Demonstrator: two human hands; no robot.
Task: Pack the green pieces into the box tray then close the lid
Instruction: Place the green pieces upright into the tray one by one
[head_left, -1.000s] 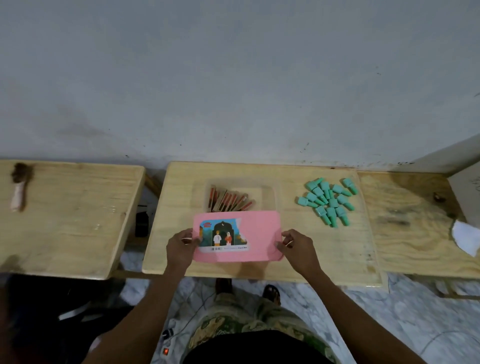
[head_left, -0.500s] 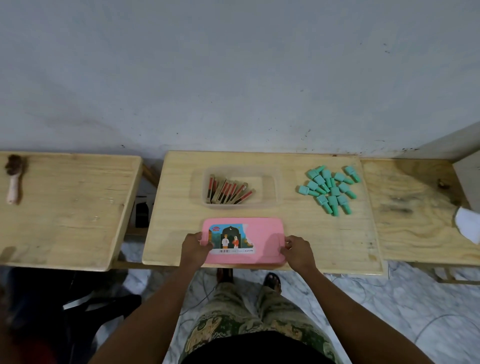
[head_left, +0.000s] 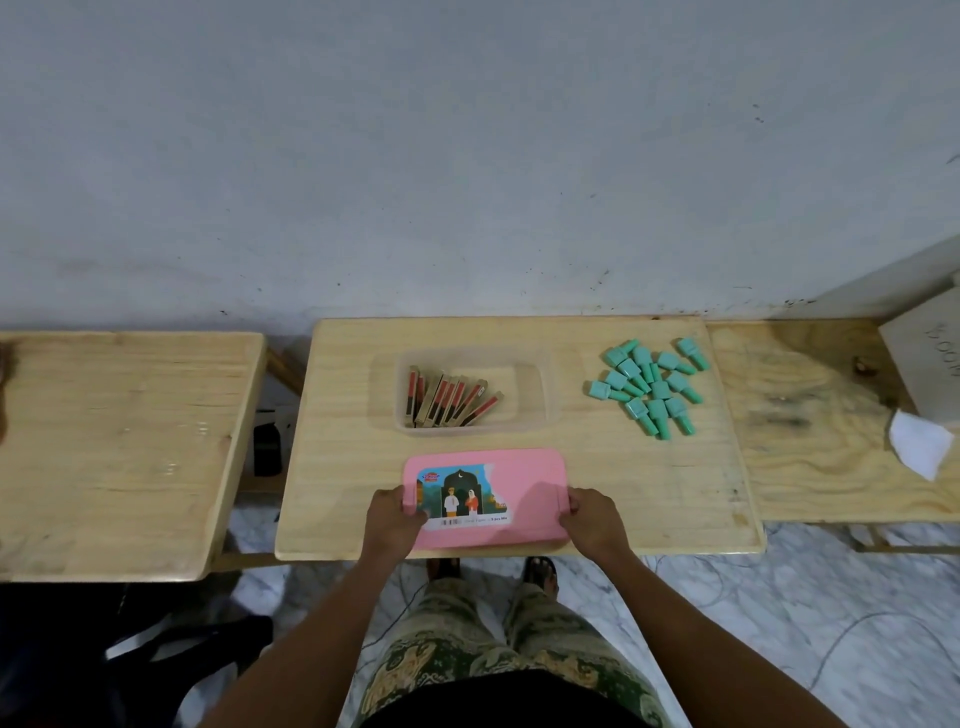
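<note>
A pink lid (head_left: 524, 499) with a picture sticker lies flat at the front edge of the middle wooden table (head_left: 649, 493). My left hand (head_left: 392, 525) grips its left end and my right hand (head_left: 592, 522) grips its right end. Behind the lid stands a clear box tray (head_left: 540, 387), uncovered, holding several brown and red sticks (head_left: 449, 400) in its left half. A pile of several green pieces (head_left: 649, 387) lies on the table to the right of the tray, apart from it.
A second wooden table (head_left: 119, 447) stands to the left across a gap. A third (head_left: 831, 426) adjoins on the right, carrying a white paper scrap (head_left: 919, 449) and a pale board (head_left: 930, 364). A grey wall rises right behind the tables.
Both hands pulled the pink lid away from over the tray toward me and set it flat at the table's front edge. The tray now stands uncovered.
</note>
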